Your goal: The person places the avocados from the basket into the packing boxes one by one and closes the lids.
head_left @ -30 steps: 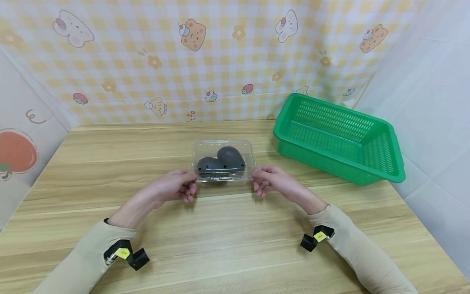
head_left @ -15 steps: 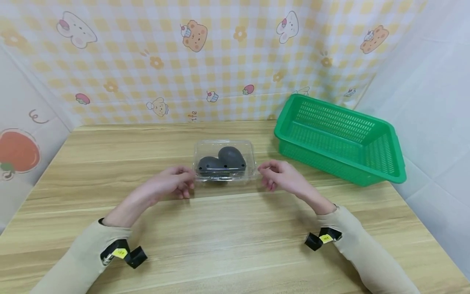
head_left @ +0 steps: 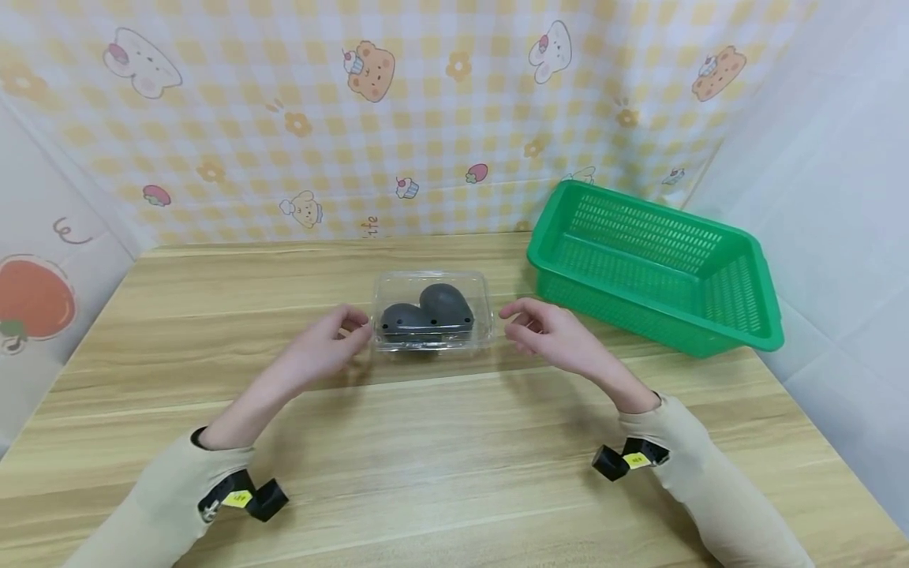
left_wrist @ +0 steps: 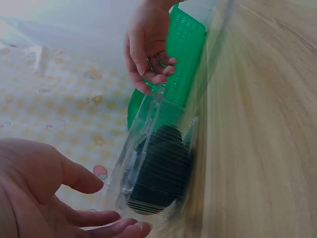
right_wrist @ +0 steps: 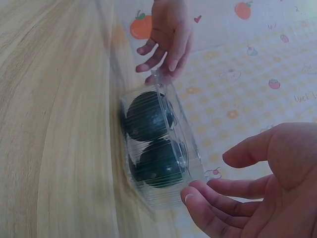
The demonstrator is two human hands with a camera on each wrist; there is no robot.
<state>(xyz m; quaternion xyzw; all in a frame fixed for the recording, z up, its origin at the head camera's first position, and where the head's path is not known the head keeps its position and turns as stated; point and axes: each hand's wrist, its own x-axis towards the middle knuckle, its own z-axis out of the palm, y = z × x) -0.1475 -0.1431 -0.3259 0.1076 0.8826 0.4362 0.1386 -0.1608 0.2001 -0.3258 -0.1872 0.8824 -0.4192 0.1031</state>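
Observation:
A clear plastic clamshell box [head_left: 477, 293], its lid down, lies on the wooden table. Inside are two dark, smooth, egg-shaped pieces [head_left: 445, 304] that look like avocados; the wrist views show them dark green. My left hand [head_left: 328, 341] is at the box's left end with thumb and fingers parted; whether a fingertip touches the edge I cannot tell. Just off the right end, my right hand [head_left: 550, 335] has its thumb and fingers apart and holds nothing. The right wrist view shows that hand's fingers [right_wrist: 213, 208] beside the near end of the box.
A green perforated plastic basket [head_left: 656, 339] stands at the back right of the table [head_left: 426, 465], close to the right hand. A yellow checked cloth [head_left: 454, 118] hangs along the back edge, and white sheeting [head_left: 845, 237] borders the right side.
Both hands have let go of the box's front corners, and their fingers have spread. The right hand has shifted right, the left slightly left and farther back. The box has stayed put.

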